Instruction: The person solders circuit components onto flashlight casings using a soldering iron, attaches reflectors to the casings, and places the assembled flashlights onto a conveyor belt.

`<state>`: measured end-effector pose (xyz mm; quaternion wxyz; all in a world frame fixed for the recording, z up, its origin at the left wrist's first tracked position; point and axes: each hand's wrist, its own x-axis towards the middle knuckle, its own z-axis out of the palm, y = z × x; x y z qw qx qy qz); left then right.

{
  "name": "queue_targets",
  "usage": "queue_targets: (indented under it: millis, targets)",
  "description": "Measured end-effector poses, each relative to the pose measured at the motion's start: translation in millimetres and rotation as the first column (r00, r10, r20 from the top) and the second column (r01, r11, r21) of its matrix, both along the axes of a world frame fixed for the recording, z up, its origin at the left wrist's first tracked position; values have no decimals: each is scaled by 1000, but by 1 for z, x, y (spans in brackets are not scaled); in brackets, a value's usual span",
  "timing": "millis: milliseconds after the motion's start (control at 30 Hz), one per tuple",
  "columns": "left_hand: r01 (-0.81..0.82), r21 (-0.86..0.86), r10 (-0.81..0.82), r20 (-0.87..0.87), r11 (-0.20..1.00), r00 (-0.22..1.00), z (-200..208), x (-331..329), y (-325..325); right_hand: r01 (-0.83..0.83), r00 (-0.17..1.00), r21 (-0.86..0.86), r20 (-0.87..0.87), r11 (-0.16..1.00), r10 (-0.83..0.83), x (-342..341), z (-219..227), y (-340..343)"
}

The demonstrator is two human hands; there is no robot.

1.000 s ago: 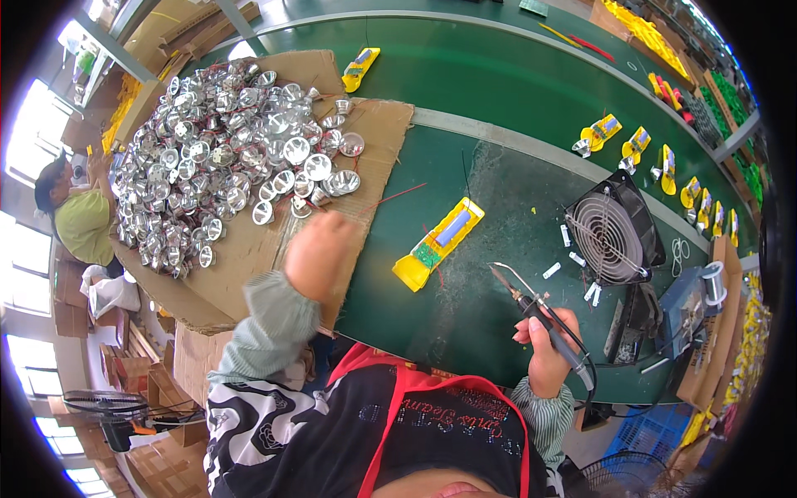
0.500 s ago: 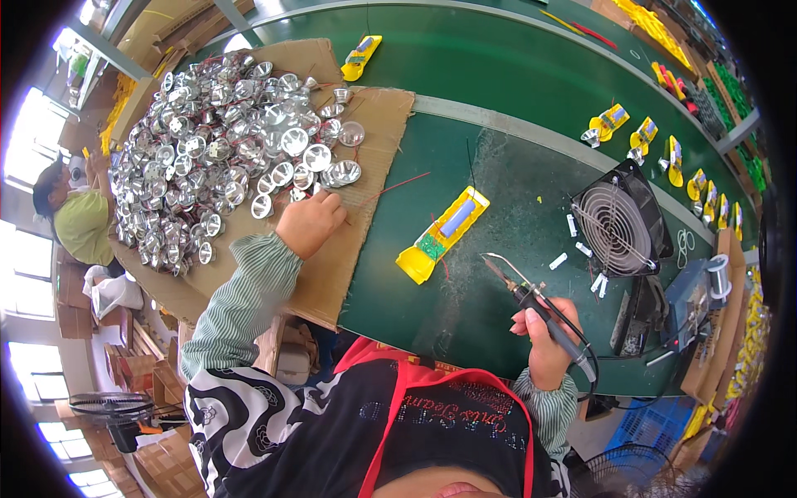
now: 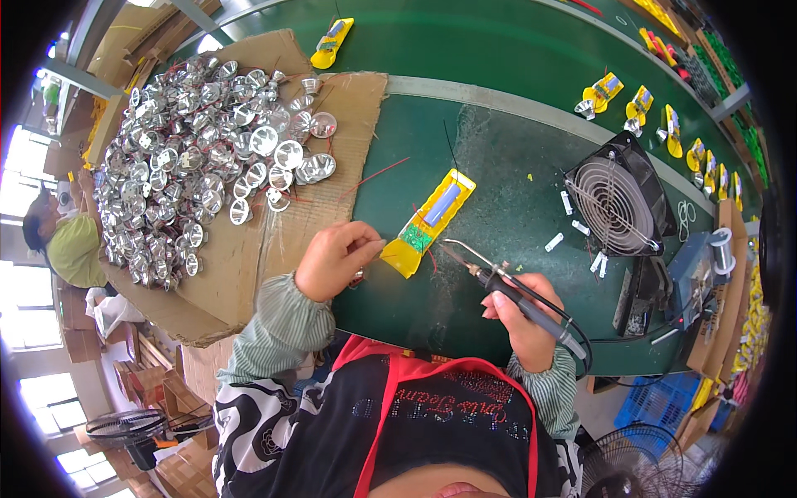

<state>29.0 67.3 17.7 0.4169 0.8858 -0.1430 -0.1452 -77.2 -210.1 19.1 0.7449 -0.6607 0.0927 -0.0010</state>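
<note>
My left hand (image 3: 336,259) is closed beside the near-left end of a yellow plastic housing (image 3: 404,260). A small shiny piece with reddish wire peeks out under its fingers; it looks like a silver lamp reflector, mostly hidden by the hand. In the housing sit a blue-purple cylindrical battery (image 3: 442,205) and a green circuit board (image 3: 417,237), with thin red and black wires sticking out. My right hand (image 3: 531,324) is wrapped round a soldering iron (image 3: 519,303) with a thin curved metal tube alongside. The iron's tip points left, close to the board and apart from it.
Silver reflectors (image 3: 288,154) lie heaped on cardboard (image 3: 332,195) at left. A square black fan (image 3: 618,199) stands right, near small white pieces (image 3: 554,242) and a solder spool (image 3: 721,257). Several yellow housings (image 3: 639,104) line the green bench beyond. A person (image 3: 70,241) works far left.
My left hand has left the reflector pile and come right and nearer, beside the yellow housing. The soldering iron has shifted left, toward the board. The whole view has shifted slightly.
</note>
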Motion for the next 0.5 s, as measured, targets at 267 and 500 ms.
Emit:
queue_targets:
  millis: [267,500]
  targets:
    - [74,50,-86,334,996,939,-21,-3,-26,-96,995,-32,33,995,97,18,-6,12]
    - [59,42,-68,282,997,957,-24,-3,-29,-150,987,-58,40,987,153,25,-15,16]
